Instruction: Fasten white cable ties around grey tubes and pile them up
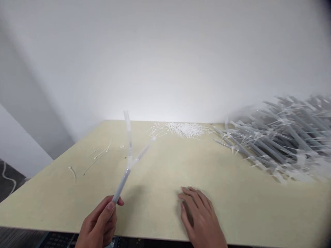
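My left hand (102, 220) is closed around the lower end of a translucent Y-shaped plastic tube (123, 182), held up over the front left of the table. One branch of the tube rises upward and looks ribbed; the other slants right and ends in a whitish tip. My right hand (199, 215) lies palm down near the table's front edge, its fingers stretched out and slightly bent, with nothing seen in it. Behind the tube, a heap of white zip ties (187, 130) lies at the table's back edge.
A big pile of similar grey tubes with ties (279, 137) covers the right side of the pale table (165, 206). Several loose zip ties (102, 151) are scattered at the left. A white wall (165, 62) stands behind. Below the front edge, a dark keyboard (57, 240) partly shows.
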Demonstrator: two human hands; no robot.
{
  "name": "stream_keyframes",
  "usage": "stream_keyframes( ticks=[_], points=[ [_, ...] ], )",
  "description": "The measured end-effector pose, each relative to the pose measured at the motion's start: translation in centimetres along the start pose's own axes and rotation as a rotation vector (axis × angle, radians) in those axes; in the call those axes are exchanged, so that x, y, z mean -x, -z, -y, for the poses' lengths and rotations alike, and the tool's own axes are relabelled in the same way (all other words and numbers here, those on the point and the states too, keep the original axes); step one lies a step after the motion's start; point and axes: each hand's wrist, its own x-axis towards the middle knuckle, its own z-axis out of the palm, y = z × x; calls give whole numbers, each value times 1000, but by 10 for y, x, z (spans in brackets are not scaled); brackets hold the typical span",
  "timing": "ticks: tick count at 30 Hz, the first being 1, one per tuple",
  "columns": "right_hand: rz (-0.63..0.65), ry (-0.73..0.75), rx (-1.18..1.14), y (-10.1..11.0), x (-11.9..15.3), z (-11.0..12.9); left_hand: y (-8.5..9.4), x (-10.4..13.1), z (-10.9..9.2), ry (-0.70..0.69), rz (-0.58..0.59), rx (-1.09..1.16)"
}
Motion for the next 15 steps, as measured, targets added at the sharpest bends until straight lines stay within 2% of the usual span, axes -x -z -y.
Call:
stream_keyframes(
  ticks=[4,6,8,10,12,15],
  points=[
    [39,-119,-195,4,1,4,-35,-7,4,60,196,-47],
    [61,-247,-387,11,-4,7,-50,-4,2,49,243,-107],
    [103,-424,-661,23,-15,8,-68,2,-1,-31,249,-192],
    [85,-547,-930,36,-33,5,-87,7,-5,-139,268,-291],
    [77,-575,-1098,46,-55,-2,-106,12,-7,-223,348,-394],
    [133,-564,-1195,52,-87,-19,-135,18,-6,-312,526,-533]
  ],
)
